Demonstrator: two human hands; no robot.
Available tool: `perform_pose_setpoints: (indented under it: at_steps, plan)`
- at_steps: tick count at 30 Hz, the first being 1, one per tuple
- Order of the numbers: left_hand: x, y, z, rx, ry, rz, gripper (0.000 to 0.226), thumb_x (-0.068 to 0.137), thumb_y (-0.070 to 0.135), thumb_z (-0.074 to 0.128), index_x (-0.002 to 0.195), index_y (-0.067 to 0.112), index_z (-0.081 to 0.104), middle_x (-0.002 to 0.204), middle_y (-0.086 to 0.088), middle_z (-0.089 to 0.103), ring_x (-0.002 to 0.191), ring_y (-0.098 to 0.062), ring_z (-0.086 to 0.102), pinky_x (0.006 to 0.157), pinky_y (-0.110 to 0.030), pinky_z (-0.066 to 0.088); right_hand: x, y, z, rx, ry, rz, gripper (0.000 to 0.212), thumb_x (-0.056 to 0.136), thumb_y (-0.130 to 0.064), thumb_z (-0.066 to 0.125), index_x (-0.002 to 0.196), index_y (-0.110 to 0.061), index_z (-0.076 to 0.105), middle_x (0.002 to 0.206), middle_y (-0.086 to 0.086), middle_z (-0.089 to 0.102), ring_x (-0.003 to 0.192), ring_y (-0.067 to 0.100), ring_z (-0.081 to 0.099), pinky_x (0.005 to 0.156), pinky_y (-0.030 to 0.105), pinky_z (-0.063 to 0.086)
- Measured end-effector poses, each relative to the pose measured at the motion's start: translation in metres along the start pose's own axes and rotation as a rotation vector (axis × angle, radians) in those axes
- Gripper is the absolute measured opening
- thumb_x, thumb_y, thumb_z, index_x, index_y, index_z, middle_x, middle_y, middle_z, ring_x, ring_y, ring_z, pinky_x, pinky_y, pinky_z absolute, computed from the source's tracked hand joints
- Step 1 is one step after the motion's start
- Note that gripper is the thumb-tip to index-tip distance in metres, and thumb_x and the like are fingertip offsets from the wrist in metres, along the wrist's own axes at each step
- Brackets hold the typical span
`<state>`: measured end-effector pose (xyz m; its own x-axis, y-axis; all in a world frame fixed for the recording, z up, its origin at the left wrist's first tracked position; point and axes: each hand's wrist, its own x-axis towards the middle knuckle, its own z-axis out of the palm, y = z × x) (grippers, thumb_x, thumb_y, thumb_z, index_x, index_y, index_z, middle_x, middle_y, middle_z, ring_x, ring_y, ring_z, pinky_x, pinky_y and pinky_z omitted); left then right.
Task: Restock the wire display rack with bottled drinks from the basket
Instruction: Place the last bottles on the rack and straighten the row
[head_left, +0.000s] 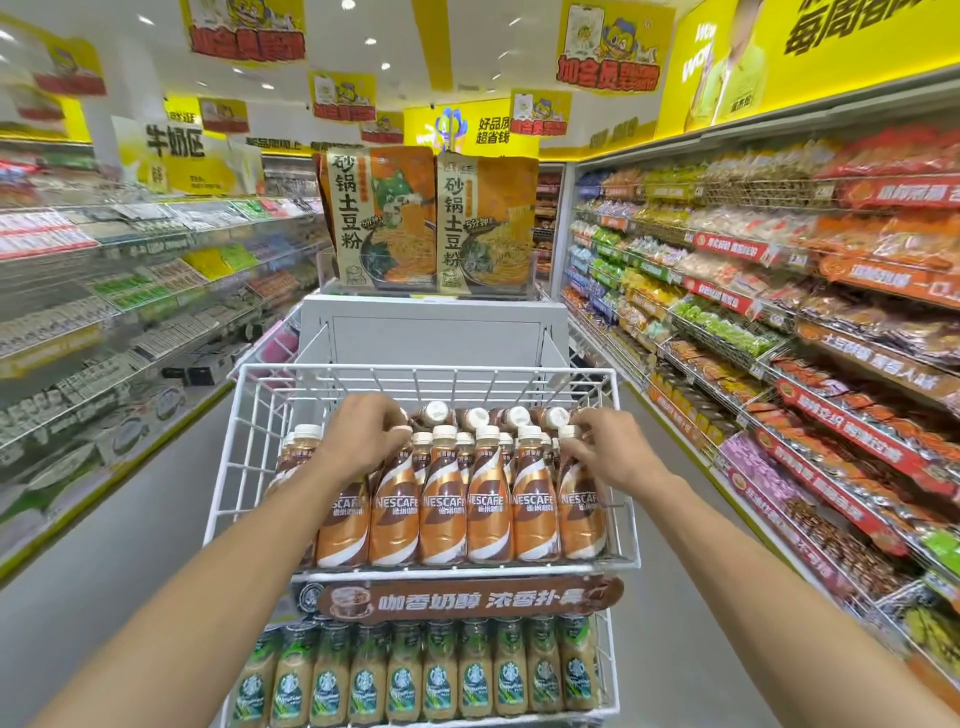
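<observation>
Upright Nescafé bottles (488, 499) fill the top tier of the white wire rack (244, 447) at frame centre, their front row pressed against the low front rail. Behind them, toward the rear of the tier, more bottles (511, 415) lie tilted with caps toward the camera. The left hand (363, 441) rests over the bottles left of centre, its fingers (400, 434) curled narrowly around a bottle neck in the second row. The right hand (608, 447) sits at the tier's right end, fingers (574, 441) pinched on the cap and neck of the rightmost bottle (579, 499), which stands just beside the right wire wall. The back of the tier, under the rear rail, is open wire with free room above the lying bottles. A brown banner (467, 597) runs below the tier; green Starbucks bottles (441, 675) stand on the lower tier at frame bottom. Noodle packs (431, 223) top a grey stand (436, 332) behind the rack. Stocked shelves (779, 322) line the aisle on both sides, with bare floor (130, 519) flanking the rack.
</observation>
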<state>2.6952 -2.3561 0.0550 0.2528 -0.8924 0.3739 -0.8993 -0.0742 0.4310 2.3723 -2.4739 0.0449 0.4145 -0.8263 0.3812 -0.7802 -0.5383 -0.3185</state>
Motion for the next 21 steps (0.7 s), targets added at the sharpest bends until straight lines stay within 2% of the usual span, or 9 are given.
perform_pose_setpoints:
  at_steps: [2,3,7,11,15,21]
  plan:
    - [0.001,0.001,0.002,-0.014,0.026,-0.037,0.008,0.076,0.025,0.081,0.072,0.019,0.078,0.071,0.003,0.073,0.072,-0.017,0.065,0.067,-0.029,0.05,0.003,0.003,0.001,0.047,0.002,0.002,0.031,0.092,-0.032,0.077,0.076,-0.012,0.06,0.066,-0.005,0.055,0.064,0.016,0.051,0.054,0.028,0.037]
    - [0.001,0.003,0.002,-0.017,0.036,-0.055,0.009,0.075,0.025,0.082,0.07,0.018,0.077,0.069,0.004,0.073,0.07,-0.017,0.064,0.066,-0.029,0.049,0.005,0.004,0.001,0.059,0.003,0.004,0.03,0.092,-0.032,0.077,0.077,-0.012,0.062,0.066,-0.005,0.056,0.065,0.017,0.052,0.055,0.03,0.037]
    - [0.003,0.006,0.005,-0.014,0.06,-0.094,0.016,0.072,0.023,0.084,0.063,0.015,0.073,0.06,0.006,0.067,0.065,-0.015,0.061,0.062,-0.027,0.044,0.01,0.009,0.001,0.112,-0.009,0.016,0.02,0.091,-0.034,0.078,0.084,-0.018,0.069,0.079,0.0,0.071,0.08,0.022,0.067,0.071,0.038,0.054]
    - [0.002,0.013,0.008,0.005,0.09,-0.147,0.027,0.07,0.024,0.086,0.055,0.022,0.063,0.064,0.0,0.068,0.07,-0.021,0.063,0.062,-0.028,0.042,0.012,0.014,-0.003,0.148,-0.035,-0.027,0.024,0.09,-0.034,0.079,0.094,-0.011,0.077,0.089,0.004,0.076,0.086,0.023,0.071,0.082,0.043,0.058]
    - [0.002,0.016,0.013,0.043,0.139,-0.178,0.033,0.07,0.025,0.087,0.056,0.022,0.058,0.068,-0.007,0.069,0.071,-0.026,0.063,0.06,-0.028,0.04,0.01,0.019,-0.004,0.221,-0.039,-0.037,0.021,0.09,-0.031,0.081,0.097,-0.011,0.078,0.09,0.003,0.078,0.087,0.02,0.074,0.081,0.042,0.06]
    - [0.001,0.024,0.019,0.061,0.192,-0.2,0.032,0.069,0.023,0.091,0.062,0.009,0.064,0.06,-0.008,0.063,0.064,-0.026,0.06,0.054,-0.031,0.04,0.007,0.025,-0.006,0.29,-0.04,-0.038,0.02,0.089,-0.029,0.082,0.099,-0.013,0.079,0.096,-0.003,0.078,0.09,0.013,0.074,0.087,0.04,0.062]
